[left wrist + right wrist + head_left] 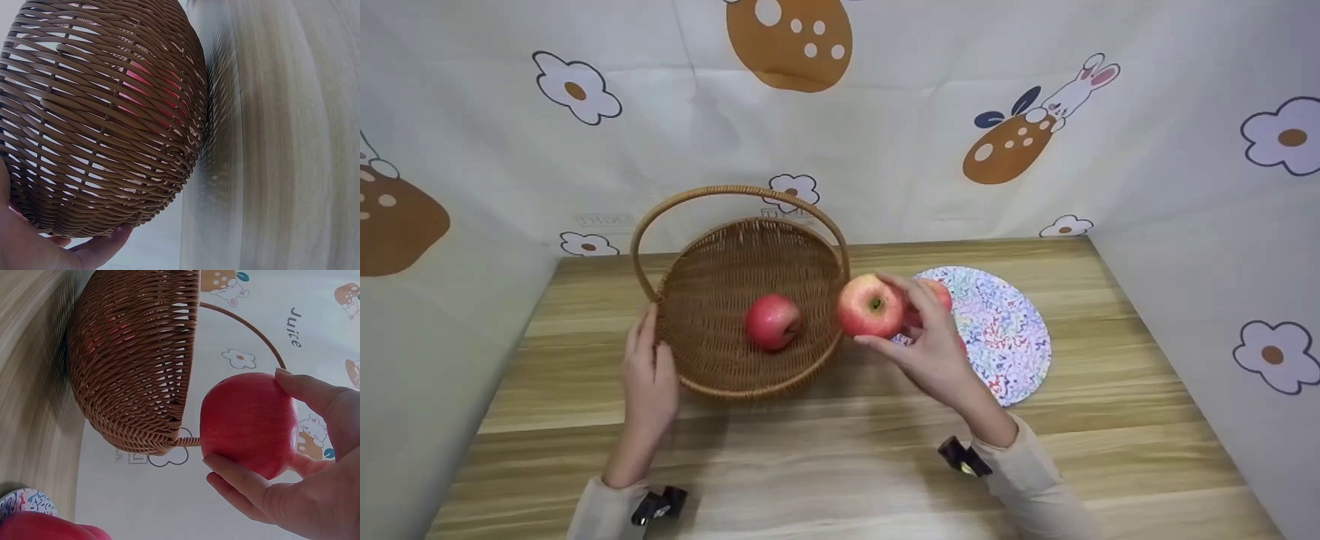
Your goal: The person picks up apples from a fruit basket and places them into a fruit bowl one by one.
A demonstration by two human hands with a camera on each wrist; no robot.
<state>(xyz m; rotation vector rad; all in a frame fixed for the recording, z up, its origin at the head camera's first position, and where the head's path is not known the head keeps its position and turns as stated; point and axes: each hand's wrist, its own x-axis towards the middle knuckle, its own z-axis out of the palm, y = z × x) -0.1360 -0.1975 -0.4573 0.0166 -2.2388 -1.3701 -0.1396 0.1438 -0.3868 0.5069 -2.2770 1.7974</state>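
A wicker basket with a tall arched handle stands on the wooden table, and one red apple lies inside it. My left hand grips the basket's left side at the rim, below the foot of the handle; its fingers also show against the weave in the left wrist view. Between the thumb and fingers of my right hand is a second red apple, raised just beside the basket's right rim. Partly hidden behind that hand, more red apples sit on a round patterned mat.
Printed sheets with flowers and rabbits wall in the table at the back and both sides. Small black devices are strapped at both wrists over light sleeves. The mat lies right of the basket.
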